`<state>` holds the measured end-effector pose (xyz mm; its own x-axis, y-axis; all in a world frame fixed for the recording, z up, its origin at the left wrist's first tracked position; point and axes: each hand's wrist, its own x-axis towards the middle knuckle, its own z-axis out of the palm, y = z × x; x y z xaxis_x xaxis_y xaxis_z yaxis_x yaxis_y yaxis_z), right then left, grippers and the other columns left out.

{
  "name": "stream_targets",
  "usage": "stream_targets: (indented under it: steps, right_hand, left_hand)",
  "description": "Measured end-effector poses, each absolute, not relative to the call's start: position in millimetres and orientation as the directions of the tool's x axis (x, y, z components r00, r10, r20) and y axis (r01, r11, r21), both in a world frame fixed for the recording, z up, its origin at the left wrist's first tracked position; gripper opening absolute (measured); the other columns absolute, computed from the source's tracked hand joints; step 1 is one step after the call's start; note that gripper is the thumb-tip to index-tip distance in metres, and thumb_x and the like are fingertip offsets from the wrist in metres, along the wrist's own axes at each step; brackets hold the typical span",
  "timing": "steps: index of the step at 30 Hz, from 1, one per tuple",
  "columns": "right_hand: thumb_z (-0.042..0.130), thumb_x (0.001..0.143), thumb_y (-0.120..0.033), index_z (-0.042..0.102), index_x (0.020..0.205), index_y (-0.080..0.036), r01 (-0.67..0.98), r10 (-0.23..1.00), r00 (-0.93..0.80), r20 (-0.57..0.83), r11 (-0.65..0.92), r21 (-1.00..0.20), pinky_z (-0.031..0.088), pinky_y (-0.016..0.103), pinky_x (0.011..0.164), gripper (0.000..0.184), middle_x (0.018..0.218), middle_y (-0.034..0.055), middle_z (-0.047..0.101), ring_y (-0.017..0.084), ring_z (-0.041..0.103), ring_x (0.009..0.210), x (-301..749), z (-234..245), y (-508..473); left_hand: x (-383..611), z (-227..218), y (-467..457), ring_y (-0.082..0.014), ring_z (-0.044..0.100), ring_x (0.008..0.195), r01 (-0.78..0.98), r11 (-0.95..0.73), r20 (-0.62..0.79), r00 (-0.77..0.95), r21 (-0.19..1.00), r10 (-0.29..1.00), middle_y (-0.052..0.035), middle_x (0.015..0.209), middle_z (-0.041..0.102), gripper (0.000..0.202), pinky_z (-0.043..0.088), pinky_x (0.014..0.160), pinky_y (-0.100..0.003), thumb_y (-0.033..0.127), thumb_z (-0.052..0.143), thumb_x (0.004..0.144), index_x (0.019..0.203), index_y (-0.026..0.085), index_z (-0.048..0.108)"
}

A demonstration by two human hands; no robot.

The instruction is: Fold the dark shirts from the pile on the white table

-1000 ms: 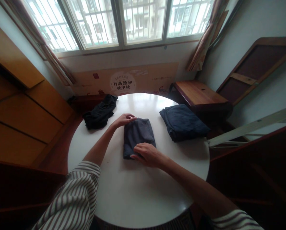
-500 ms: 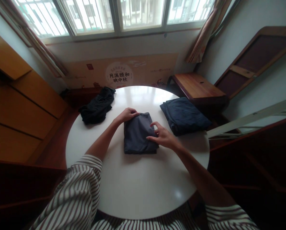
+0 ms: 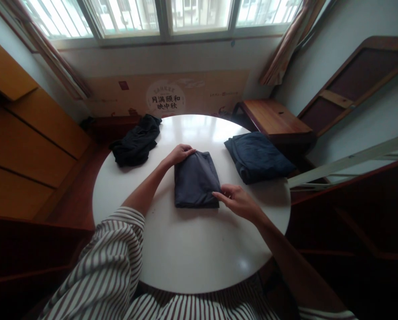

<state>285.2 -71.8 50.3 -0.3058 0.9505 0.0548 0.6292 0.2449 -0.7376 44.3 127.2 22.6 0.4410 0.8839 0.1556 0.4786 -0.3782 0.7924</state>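
Note:
A folded dark grey garment (image 3: 196, 180) lies in the middle of the round white table (image 3: 199, 253). My left hand (image 3: 180, 154) curls over its upper left corner and holds it. My right hand (image 3: 238, 201) is at the lower right, with its fingertips touching the garment's right edge and no visible grip. A crumpled black garment (image 3: 135, 144) lies on the table to the left, and a folded navy garment (image 3: 258, 158) lies to the right. Neither hand touches these two.
Striped sleeves (image 3: 118, 249) cover my upper arms. Behind the table are a low wooden bench (image 3: 274, 116) and a printed cardboard panel (image 3: 165, 95) under a barred window (image 3: 162, 18). Wooden cabinets (image 3: 28, 133) stand left, and a pale rail (image 3: 348, 162) slants in at right.
My right hand has moved off the top of the grey garment to its lower right edge. The garment now sits squarer, and the view has tilted so the table appears higher.

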Motion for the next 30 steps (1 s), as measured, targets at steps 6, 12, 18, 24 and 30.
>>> stream_targets:
  steps: [6,12,18,24,30]
  right_hand:
    - [0.055,0.086,-0.058,0.038,0.058,-0.021,0.587,0.949,-0.314,-0.004,0.191,-0.787,0.028,0.023,0.049,0.05,0.058,-0.0041,0.039,0.011,0.039,0.054,289,44,-81]
    - [0.067,0.079,-0.048,0.052,0.066,-0.019,0.581,0.921,-0.368,-0.124,0.124,-0.805,0.031,0.021,0.047,0.036,0.057,-0.0042,0.05,0.011,0.047,0.052,300,36,-84]
    - [0.057,0.085,-0.031,0.063,0.069,-0.016,0.544,0.893,-0.45,-0.012,0.264,-0.797,0.037,0.022,0.054,0.022,0.062,-0.0019,0.055,0.012,0.05,0.058,306,38,-80]
    - [0.06,0.084,-0.031,0.065,0.071,-0.016,0.576,0.869,-0.493,-0.037,0.294,-0.763,0.038,0.023,0.054,0.02,0.061,-0.0006,0.058,0.013,0.053,0.057,314,40,-81]
    - [0.052,0.09,-0.028,0.067,0.1,-0.013,0.588,0.948,-0.296,0.12,0.28,-0.759,0.044,0.024,0.056,0.024,0.074,0.0056,0.068,0.015,0.059,0.06,298,59,-42]
  left_hand:
    - [48,21,124,-0.0157,0.056,0.067,0.504,-0.399,0.154,0.459,0.766,0.875,-0.0027,0.071,0.066,0.039,0.043,0.064,-0.025,0.047,0.056,0.087,0.08,0.011,0.072]
    - [65,63,92,-0.0205,0.061,0.085,0.658,-0.601,0.416,0.44,0.453,0.796,-0.0086,0.094,0.065,0.018,0.047,0.083,-0.033,0.027,0.059,0.089,0.095,0.015,0.071]
    - [92,95,-21,-0.022,0.061,0.075,0.633,-0.722,0.253,0.677,0.279,0.691,-0.0088,0.082,0.062,0.02,0.047,0.07,-0.032,0.032,0.056,0.094,0.084,0.016,0.065]
    - [52,60,-105,-0.0243,0.058,0.081,0.634,-0.758,0.22,0.726,0.154,0.652,-0.0085,0.09,0.06,0.003,0.05,0.067,-0.034,0.019,0.057,0.091,0.093,0.021,0.057]
    - [-3,37,-124,-0.0191,0.06,0.065,0.827,-0.551,0.213,0.522,0.111,0.826,-0.0046,0.078,0.062,0.019,0.045,0.057,-0.028,0.036,0.051,0.098,0.086,0.021,0.053]
